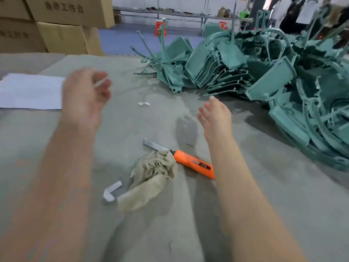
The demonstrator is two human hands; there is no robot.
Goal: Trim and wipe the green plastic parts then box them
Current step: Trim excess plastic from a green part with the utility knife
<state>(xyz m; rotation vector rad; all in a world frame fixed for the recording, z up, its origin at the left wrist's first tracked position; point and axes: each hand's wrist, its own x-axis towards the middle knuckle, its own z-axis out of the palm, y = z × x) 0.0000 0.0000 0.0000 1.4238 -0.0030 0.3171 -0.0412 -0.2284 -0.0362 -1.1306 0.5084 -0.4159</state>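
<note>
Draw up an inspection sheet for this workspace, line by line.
Surface: table with a grey felt-like cover.
Job's things: green parts heaped at far right; orange knife lying blade out; cloth crumpled beside it, overlapping the base of the blade.
Clutter: white paper at left; white scraps near the cloth and mid-table.
Hands: left hand curled, seems to pinch a pale strip (blurred); right hand open above the table, short of the parts, holding nothing.
Cables: nothing seen.
Surroundings: cardboard boxes back left; bench and people behind.
</note>
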